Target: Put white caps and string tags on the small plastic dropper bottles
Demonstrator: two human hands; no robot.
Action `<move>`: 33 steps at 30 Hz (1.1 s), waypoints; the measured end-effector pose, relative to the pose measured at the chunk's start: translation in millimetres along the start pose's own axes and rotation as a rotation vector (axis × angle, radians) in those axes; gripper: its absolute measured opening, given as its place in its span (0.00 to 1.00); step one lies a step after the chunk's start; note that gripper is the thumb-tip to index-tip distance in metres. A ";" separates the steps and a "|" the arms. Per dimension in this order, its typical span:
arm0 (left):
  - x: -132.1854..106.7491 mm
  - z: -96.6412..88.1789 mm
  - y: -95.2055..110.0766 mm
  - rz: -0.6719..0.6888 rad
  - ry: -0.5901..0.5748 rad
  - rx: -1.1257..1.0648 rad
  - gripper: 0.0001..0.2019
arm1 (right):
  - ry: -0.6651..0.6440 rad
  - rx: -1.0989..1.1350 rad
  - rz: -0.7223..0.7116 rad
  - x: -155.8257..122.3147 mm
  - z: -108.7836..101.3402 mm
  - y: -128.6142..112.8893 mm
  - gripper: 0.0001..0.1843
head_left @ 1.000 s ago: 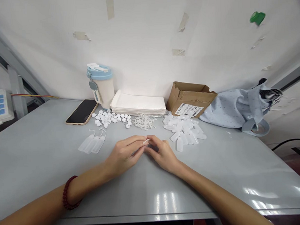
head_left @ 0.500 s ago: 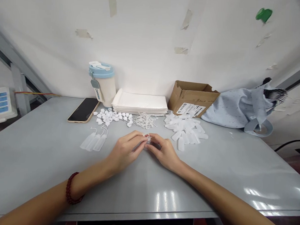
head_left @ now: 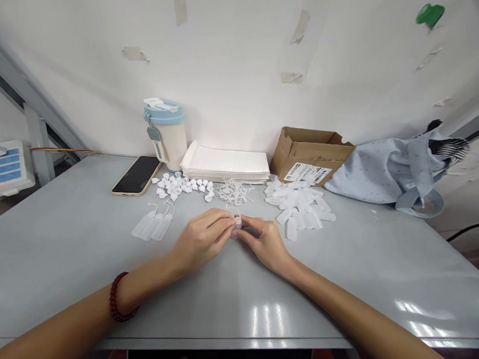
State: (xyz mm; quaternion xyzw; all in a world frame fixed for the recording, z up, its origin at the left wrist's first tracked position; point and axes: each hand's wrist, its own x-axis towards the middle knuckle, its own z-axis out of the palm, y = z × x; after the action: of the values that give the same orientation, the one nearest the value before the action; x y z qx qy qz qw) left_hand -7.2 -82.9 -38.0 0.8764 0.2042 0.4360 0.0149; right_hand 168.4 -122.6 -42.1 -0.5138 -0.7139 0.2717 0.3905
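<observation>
Between my two hands, above the middle of the table, is a small translucent plastic bottle [head_left: 236,227], mostly covered by fingers. A thin white strap [head_left: 235,209] curves up from its top. The fingertips of my left hand [head_left: 207,233] are closed at the bottle's neck; whether they pinch the strap or the neck itself is hidden. My right hand [head_left: 262,243] grips the bottle's side between thumb and fingers. Left of my hands lie three similar bottles with straps [head_left: 153,225]. Beyond are heaps of white caps [head_left: 174,185], loose straps [head_left: 234,191] and translucent bottles [head_left: 299,208].
Along the wall stand a cream tumbler with a blue lid [head_left: 170,139], a stack of white envelopes [head_left: 226,165], an open cardboard box [head_left: 310,156] and a light blue cloth bag [head_left: 378,172]. A phone [head_left: 136,176] lies at the left on the grey table [head_left: 202,315].
The strap now shows as a wider curve above the bottle. Both hands keep nearly the same place and grip; the view has shifted slightly.
</observation>
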 end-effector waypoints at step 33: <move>2.3 0.0 -1.6 -0.205 -0.103 -0.118 0.06 | 0.031 0.071 0.009 -1.3 1.9 -0.6 0.11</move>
State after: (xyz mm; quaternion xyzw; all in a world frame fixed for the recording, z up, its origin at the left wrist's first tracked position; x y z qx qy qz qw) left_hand -6.6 -80.6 -36.6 0.8697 0.2657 0.3978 0.1217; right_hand 166.7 -124.0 -43.1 -0.5069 -0.6954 0.2905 0.4184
